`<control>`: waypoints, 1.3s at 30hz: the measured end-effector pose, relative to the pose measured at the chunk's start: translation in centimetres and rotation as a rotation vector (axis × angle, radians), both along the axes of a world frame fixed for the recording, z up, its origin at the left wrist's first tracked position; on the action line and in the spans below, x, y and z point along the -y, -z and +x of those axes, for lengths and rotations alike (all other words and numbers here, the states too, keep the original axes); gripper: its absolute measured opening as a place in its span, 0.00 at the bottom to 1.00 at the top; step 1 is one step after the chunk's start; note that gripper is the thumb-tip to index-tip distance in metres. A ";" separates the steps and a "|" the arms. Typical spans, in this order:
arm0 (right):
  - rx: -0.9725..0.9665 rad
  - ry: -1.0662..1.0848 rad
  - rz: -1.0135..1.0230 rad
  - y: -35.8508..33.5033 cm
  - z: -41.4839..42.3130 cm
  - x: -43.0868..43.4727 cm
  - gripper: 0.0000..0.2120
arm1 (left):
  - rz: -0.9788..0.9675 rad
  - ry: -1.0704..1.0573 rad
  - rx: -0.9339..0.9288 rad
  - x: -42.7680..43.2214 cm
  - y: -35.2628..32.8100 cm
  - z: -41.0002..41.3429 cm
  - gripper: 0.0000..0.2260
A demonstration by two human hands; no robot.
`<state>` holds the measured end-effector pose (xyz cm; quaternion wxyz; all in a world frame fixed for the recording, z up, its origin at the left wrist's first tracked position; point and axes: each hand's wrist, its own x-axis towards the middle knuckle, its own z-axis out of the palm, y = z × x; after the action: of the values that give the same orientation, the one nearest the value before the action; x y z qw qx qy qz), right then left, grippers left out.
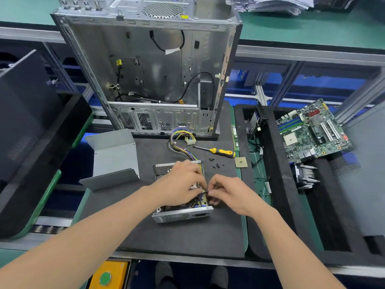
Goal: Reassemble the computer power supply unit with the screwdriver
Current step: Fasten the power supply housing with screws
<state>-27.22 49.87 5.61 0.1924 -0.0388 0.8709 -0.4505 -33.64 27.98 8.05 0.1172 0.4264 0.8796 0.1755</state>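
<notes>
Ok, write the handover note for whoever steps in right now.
Left hand: over the open power supply unit, fingers curled on the inner wires.
Right hand: pinching the same wires at the unit's right edge.
Cover: off, lying left of the unit on the mat.
Screwdriver and loose screws: behind the unit, untouched.
Done: nothing closed yet.
Left: tuck wires, fit cover, drive screws.
</notes>
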 end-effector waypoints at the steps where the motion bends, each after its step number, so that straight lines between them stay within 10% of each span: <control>1: -0.002 0.019 -0.037 0.0 0.2 -0.3 0.06 | -0.026 0.023 -0.001 0.0 0.4 0.0 0.08; 14: -0.156 0.088 0.094 1.8 0.9 -0.5 0.06 | 0.002 0.063 0.025 0.6 1.6 -0.4 0.07; 24: 0.087 0.280 -0.408 3.4 1.3 1.0 0.09 | 0.009 0.079 0.049 0.6 1.4 -0.3 0.04; 39: 0.189 0.272 -0.504 3.8 0.7 0.9 0.07 | 0.033 0.078 0.002 0.8 2.1 -0.1 0.06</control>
<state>-26.55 48.92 1.80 0.1949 0.0739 0.7072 -0.6756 -33.70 27.19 5.98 0.1178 0.4620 0.8591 0.1859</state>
